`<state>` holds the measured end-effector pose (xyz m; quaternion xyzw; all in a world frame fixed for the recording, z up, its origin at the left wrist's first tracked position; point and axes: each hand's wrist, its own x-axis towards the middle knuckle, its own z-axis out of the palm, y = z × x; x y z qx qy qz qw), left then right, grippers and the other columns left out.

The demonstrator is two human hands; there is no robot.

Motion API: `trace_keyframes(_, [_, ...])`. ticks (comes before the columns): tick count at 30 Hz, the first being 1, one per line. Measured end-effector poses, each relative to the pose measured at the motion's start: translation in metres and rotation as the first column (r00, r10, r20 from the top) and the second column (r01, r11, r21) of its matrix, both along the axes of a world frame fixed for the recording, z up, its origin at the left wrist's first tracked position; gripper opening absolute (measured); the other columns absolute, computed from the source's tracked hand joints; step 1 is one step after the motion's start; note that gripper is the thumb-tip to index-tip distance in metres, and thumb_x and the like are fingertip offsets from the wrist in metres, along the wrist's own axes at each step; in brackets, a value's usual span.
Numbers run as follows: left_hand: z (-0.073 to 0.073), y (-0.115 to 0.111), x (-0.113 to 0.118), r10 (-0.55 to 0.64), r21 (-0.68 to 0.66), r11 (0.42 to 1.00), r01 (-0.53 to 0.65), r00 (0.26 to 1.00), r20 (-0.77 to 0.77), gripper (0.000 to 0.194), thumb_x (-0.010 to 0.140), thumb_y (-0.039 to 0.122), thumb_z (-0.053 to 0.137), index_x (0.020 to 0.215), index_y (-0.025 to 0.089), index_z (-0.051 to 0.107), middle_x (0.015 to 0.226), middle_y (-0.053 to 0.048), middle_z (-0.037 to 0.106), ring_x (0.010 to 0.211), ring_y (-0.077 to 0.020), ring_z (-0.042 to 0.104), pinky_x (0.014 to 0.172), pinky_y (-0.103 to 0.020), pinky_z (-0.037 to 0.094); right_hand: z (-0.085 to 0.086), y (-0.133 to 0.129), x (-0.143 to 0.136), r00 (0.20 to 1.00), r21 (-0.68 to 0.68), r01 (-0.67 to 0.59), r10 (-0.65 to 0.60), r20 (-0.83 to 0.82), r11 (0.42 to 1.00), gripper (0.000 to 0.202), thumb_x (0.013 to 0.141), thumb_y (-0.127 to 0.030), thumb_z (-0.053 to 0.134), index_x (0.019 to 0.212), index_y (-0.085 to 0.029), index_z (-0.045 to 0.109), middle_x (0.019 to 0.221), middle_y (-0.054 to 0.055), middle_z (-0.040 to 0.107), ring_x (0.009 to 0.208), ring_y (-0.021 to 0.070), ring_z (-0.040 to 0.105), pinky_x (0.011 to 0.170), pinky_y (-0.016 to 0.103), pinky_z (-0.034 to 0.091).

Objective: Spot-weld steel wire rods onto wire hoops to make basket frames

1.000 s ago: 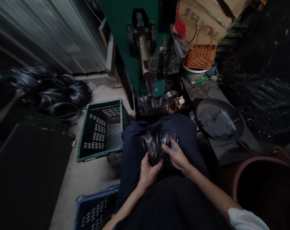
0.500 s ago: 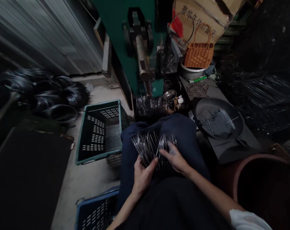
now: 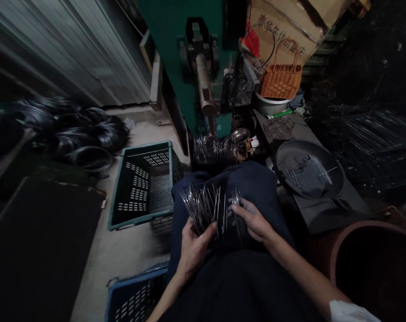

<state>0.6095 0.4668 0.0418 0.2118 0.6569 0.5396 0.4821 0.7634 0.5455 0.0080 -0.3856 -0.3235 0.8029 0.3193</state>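
Since the frame half a second ago, the two bundles have drawn apart, leaving a narrow gap between them. Dark wire coils (image 3: 109, 134) lie on the floor, well beyond the left hand (image 3: 191, 246) and to its left; nearer that side stand a green crate (image 3: 141, 220) and, closer to the person, a blue crate (image 3: 137, 275). Thumb in front, the left hand grasps the larger bundle of wire loops (image 3: 201, 208), fanned out above the lap. Just right of it, the right hand (image 3: 255, 219) pinches the smaller bundle (image 3: 236, 201), packed tighter. Beyond the right hand, to its right, a dark pan (image 3: 290, 154) holds thin rods (image 3: 312, 172).
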Motion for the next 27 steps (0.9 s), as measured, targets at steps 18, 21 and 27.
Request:
trace_keyframes(18, [-0.042,0.002,0.014,-0.194,-0.028,0.977,0.212,0.931,0.309,0.050,0.062,0.027,0.080,0.106,0.012,0.063,0.096,-0.009,0.072,0.084,-0.0220,0.068,0.080,-0.033,0.052,-0.017,-0.004,-0.005,0.999,0.100,0.029,-0.026,-0.033,0.995,0.040,0.075,-0.035,0.074,0.107,-0.019,0.058,0.100,0.004,0.066,0.096,0.0220,0.060,0.093,0.038,0.044])
trace_keyframes(21, [-0.038,0.006,0.013,-0.199,-0.033,0.974,0.222,0.922,0.332,0.050,0.063,0.028,0.080,0.107,0.012,0.063,0.097,-0.010,0.072,0.085,-0.0231,0.068,0.081,-0.034,0.052,-0.016,-0.004,-0.005,0.998,0.079,0.032,-0.028,-0.054,0.996,0.039,0.073,-0.030,0.075,0.107,-0.019,0.058,0.101,0.004,0.066,0.096,0.0219,0.061,0.091,0.037,0.045])
trace_keyframes(27, [-0.036,0.013,0.014,-0.202,-0.021,0.973,0.229,0.896,0.395,0.053,0.067,0.033,0.078,0.113,0.013,0.061,0.104,-0.013,0.071,0.096,-0.0269,0.066,0.088,-0.038,0.050,-0.011,-0.003,0.003,0.998,0.176,-0.022,0.012,0.060,0.984,0.035,0.073,-0.026,0.074,0.105,-0.020,0.060,0.101,0.003,0.065,0.098,0.0221,0.059,0.088,0.034,0.045])
